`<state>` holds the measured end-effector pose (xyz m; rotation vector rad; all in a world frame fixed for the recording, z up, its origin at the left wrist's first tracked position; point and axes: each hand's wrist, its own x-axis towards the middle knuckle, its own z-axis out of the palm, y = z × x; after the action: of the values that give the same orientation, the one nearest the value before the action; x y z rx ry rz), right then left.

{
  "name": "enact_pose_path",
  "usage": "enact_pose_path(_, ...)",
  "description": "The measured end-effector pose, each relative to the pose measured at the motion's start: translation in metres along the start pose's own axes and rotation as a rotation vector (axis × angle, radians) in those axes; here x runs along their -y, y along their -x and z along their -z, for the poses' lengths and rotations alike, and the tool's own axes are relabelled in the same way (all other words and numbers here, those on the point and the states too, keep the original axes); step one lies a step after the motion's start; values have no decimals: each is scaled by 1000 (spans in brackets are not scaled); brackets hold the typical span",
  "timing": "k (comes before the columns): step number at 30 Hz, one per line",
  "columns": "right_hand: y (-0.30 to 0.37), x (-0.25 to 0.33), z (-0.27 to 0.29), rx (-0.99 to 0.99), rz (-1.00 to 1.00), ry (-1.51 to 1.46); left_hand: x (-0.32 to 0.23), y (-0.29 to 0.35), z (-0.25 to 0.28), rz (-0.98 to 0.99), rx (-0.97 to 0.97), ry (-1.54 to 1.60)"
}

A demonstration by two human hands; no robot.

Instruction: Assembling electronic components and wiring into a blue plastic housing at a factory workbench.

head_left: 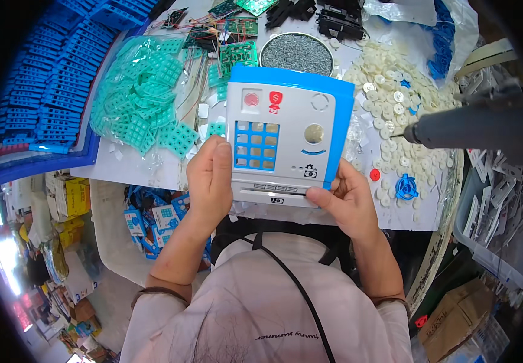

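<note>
A white bench (152, 172) spreads across the far half of the view, crowded with parts. On its far left lie stacks of blue plastic frames (50, 72), and just right of them a heap of teal keypad mats (143, 97) in clear bags. On the right side a wide spread of white plastic discs (388, 91) covers the surface, with a powered screwdriver (473, 128) hanging over it, tip pointing left. A round dish of small grey screws (296, 54) sits at the far middle, with green circuit boards (237, 51) beside it.

Held in the near centre above the bench edge is a toy safe front panel (282, 136), silver-grey with a blue border on its top and right side. It faces up toward the camera, its long axis running near to far, the slot end nearest the person and the red buttons at the far end.

The left hand (210, 181) grips the panel's near left corner, thumb on the blue keypad grid. The right hand (343, 202) clasps the near right corner, thumb lying along the slot edge.
</note>
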<state>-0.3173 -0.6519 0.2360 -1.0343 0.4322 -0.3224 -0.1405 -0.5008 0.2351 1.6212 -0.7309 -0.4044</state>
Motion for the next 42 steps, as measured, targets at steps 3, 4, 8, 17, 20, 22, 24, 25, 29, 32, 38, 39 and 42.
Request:
enact_pose_path(3,-4,7,3,2,-25,2,1,3,2,-68,26,-73)
enact_pose_path(4,-3,6,3,-14,-7,89,1,5,4,-97,18,-102)
enact_pose_path(8,0,-4,3,-51,63,296,1,13,2,-131,-24,-101)
enact_pose_path(17,2,23,4,17,35,315,4,16,13,-131,-13,-125)
enact_pose_path(20,3,17,13,-1,-9,366,3,22,15,-61,-3,-89)
enact_pose_path(22,5,17,13,-12,23,355,-3,24,12,-22,9,-66)
enact_pose_path(24,10,27,7,-15,118,290,-9,18,14,-50,37,-128)
enact_pose_path(25,11,32,12,21,233,456,-8,15,17,-83,44,-187)
enact_pose_path(29,5,56,26,204,749,1091,-13,9,40,315,249,387)
enact_pose_path(32,7,63,22,167,921,1365,-32,11,33,699,416,682)
enact_pose_path(38,14,24,20,-294,533,729,-31,22,16,349,343,321)
enact_pose_path(39,20,23,19,-222,417,546,-31,21,14,307,336,299)
enact_pose_path(42,34,17,10,-132,160,143,-21,21,7,159,343,126)
